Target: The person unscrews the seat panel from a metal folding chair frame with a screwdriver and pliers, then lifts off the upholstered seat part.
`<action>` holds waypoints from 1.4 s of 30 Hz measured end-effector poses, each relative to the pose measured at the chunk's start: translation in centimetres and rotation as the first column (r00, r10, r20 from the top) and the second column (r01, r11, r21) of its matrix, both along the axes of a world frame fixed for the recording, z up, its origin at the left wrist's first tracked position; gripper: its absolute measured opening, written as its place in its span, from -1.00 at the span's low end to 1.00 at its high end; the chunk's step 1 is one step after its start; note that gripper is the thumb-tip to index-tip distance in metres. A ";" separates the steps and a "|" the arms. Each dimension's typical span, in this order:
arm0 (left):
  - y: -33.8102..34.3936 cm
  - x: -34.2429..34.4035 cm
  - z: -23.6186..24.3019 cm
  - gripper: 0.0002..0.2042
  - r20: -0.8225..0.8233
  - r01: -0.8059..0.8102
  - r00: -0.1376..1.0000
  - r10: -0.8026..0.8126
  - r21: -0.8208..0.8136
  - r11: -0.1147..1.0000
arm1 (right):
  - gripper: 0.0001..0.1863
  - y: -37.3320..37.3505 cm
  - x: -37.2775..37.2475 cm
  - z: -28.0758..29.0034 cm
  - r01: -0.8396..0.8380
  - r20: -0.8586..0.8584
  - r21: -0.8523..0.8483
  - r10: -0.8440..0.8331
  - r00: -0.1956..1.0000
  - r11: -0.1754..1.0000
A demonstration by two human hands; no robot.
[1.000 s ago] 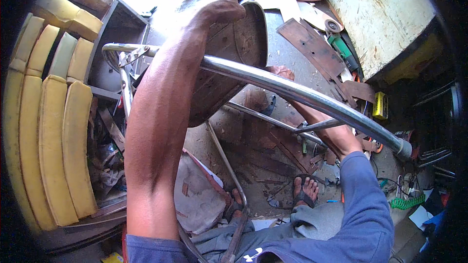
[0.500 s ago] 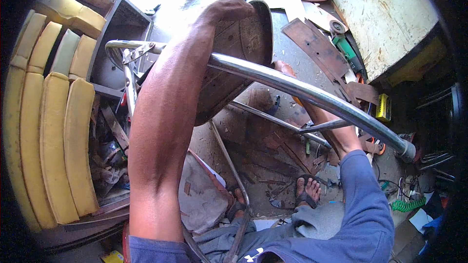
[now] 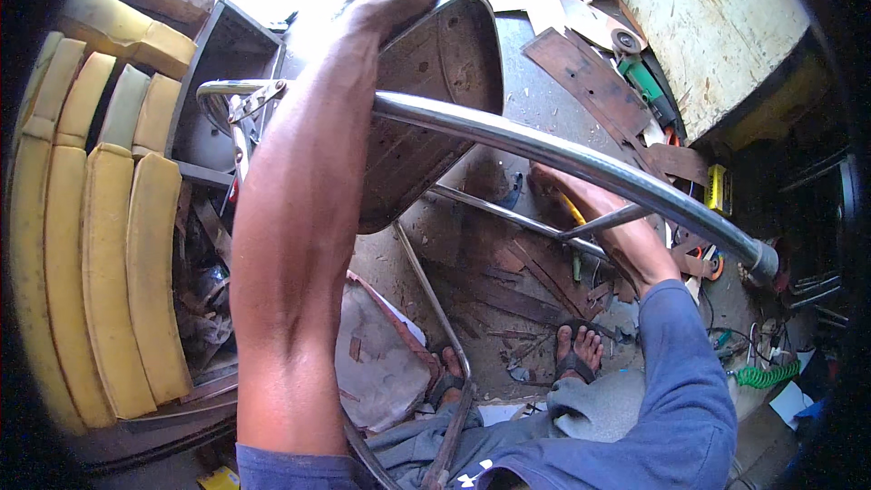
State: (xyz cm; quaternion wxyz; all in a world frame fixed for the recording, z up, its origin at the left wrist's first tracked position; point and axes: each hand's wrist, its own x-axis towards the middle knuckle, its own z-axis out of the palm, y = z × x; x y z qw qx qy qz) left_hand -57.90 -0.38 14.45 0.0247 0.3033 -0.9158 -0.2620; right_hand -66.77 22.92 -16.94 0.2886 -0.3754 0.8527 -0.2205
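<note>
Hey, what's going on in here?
A person's left hand grips the far edge of a dark panel, with a chrome tube slanting across in front of it. The right hand is partly hidden by the tube, apart from the panel; whether it holds anything is unclear. Yellow pads stand at the left.

Head-worn fisheye view over the left hand (image 3: 404, 2) and right hand (image 3: 544, 179)
It looks down and forward from above and behind both hands, near enough that the left forearm (image 3: 295, 227) looms large below its hand; the floor (image 3: 518, 68) shows between and beyond the hands, and left of the left hand the yellow cushions (image 3: 111, 281) bow with the fisheye curve
</note>
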 end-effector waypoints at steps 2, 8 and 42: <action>-1.1 0.7 -0.2 -0.39 0.017 0.031 0.999 -0.032 0.057 0.998 | -0.69 0.1 0.3 -0.7 -0.028 0.003 0.002 0.028 1.000 1.000; -4.0 -0.8 -1.2 -0.43 0.060 0.197 0.973 -0.223 0.289 0.937 | -0.69 5.4 -1.5 -2.9 -0.022 -0.023 0.000 0.022 0.999 1.000; -7.5 9.2 9.4 -0.60 -0.613 -0.497 0.785 -0.085 -0.706 0.504 | -0.59 -5.1 -14.7 18.9 0.480 0.549 -0.835 0.342 0.763 0.269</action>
